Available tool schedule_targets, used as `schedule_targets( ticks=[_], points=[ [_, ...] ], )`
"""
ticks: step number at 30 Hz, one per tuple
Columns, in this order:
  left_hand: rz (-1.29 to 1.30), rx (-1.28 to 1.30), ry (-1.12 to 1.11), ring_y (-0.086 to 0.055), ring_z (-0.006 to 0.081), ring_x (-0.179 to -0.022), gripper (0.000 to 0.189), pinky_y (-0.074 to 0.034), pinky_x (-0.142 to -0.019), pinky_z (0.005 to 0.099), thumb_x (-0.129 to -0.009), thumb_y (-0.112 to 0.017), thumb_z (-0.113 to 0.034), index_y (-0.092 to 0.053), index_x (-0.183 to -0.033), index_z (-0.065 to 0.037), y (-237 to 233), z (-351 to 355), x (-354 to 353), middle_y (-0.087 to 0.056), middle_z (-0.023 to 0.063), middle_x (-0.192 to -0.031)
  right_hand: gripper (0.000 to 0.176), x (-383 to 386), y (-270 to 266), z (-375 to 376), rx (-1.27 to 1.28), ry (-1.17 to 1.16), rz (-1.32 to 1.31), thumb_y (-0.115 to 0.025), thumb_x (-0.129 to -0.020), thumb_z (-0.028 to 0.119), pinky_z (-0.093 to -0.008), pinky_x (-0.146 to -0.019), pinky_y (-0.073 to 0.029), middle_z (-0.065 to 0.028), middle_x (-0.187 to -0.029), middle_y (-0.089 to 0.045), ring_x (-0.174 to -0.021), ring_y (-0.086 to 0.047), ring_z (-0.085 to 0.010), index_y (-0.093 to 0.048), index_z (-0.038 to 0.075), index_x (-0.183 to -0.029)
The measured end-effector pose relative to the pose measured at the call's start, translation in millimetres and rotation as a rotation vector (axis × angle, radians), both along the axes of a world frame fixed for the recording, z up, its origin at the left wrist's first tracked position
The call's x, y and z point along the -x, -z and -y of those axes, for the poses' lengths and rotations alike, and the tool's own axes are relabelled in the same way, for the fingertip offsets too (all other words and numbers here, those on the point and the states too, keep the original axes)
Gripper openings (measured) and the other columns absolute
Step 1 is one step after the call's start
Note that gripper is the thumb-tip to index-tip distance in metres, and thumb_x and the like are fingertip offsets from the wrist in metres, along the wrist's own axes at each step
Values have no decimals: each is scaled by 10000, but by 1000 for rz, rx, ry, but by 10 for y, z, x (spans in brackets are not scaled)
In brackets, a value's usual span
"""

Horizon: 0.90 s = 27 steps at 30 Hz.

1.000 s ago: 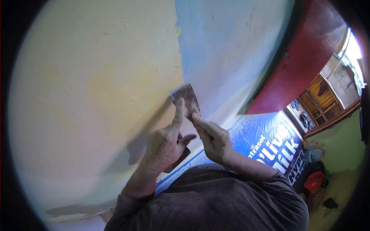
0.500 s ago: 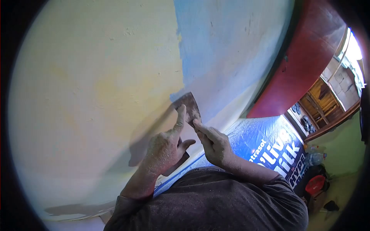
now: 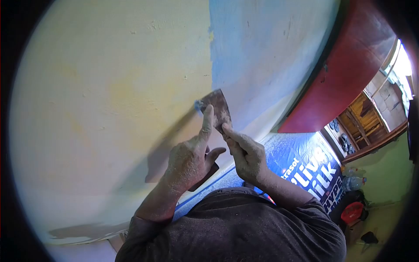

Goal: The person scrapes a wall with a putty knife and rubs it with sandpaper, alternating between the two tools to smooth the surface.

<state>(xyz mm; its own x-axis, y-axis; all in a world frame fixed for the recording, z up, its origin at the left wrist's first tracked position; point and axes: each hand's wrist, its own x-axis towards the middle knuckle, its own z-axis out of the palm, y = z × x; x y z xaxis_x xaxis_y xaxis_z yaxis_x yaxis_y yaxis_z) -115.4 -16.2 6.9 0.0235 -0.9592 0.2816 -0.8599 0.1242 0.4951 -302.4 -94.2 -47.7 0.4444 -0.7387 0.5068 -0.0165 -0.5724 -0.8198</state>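
Note:
A worn putty knife (image 3: pixel 221 107) with a dusty, rust-brown blade lies against the wall (image 3: pixel 144 83), at the lower end of the edge where pale yellow meets blue paint. My right hand (image 3: pixel 248 157) pinches its lower part between thumb and fingers. The index finger of my left hand (image 3: pixel 187 161) stretches along the blade and presses on it, thumb sticking out. Under that palm shows part of a dark flat piece (image 3: pixel 206 178), with the curled fingers hidden around it. Pale dust coats both hands. At the blade's left corner is a small blue-white patch (image 3: pixel 199 105).
To the right hangs a large red panel (image 3: pixel 336 74). Below it a dust-covered blue printed sheet (image 3: pixel 288 153) spreads over the floor. Plastic bottles (image 3: pixel 352 182) and a red round object (image 3: pixel 352 212) stand by the green wall (image 3: pixel 384 174). Sandals (image 3: pixel 346 143) lie near the doorway.
Both hands and the putty knife have moved a little up along the wall. The view has shifted slightly too. My grip looks the same.

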Motion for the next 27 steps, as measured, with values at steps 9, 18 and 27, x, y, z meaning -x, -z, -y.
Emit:
schedule_targets(
  ticks=[9,18,27],
  points=[
    [18,65,17,-780,310,-725,1155,-607,-681,432,-974,-882,-320,-126,-1799,-31,-17,35,-11,-743,169,-805,359,-33,13,12,-25,6,24,-677,-1109,12,-393,-919,-638,-256,-1201,-808,-1091,-824,-308,-714,1,-1466],
    [32,62,15,-794,346,-726,1155,-607,-682,462,-983,-877,-319,-113,-1800,-30,111,103,26,-753,160,-776,358,0,59,90,21,13,30,-688,-1101,8,-388,-879,-640,-254,-1212,-805,-1086,-827,-310,-723,18,-1457],
    [49,47,31,-795,350,-763,1152,-624,-717,457,-977,-877,-281,-109,-1800,-36,125,89,19,-779,218,-895,357,78,97,78,-6,9,-13,-683,-1103,8,-391,-922,-641,-249,-1217,-811,-1106,-823,-305,-725,14,-1458]
  ],
)
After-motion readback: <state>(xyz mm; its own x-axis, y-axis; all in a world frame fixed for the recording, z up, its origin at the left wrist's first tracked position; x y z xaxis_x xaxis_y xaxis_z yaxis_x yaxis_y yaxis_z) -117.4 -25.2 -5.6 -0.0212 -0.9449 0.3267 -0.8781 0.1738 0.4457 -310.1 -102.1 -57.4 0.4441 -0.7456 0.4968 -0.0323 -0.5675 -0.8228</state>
